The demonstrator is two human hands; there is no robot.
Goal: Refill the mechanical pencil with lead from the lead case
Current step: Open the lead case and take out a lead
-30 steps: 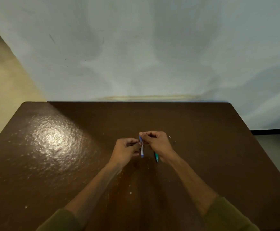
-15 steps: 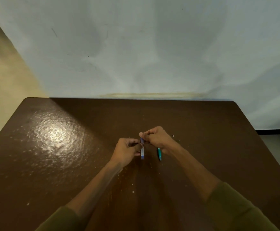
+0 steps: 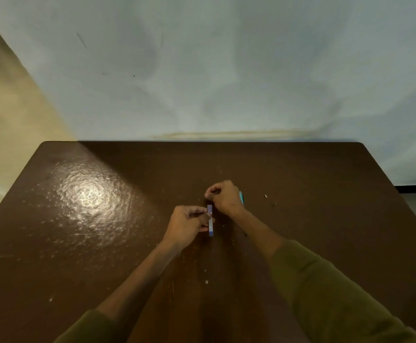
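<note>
Two hands over glossy brown table (image 3: 301, 174): left hand (image 3: 189, 224) pinches slim blue lead case (image 3: 210, 220), label unreadable; right hand (image 3: 224, 195) curled, perhaps pinching lead, teal pencil (image 3: 241, 197) beneath

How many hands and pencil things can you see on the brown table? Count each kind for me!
Hands: 2, left hand and right hand
Lead case: 1, blue lead case
Mechanical pencil: 1, teal mechanical pencil, mostly hidden behind the right hand
Table: 1, brown table
Total: 5

Olive-green long sleeves (image 3: 325, 293) pushed up both forearms; hands and wrists bare, no jewellery visible.
</note>
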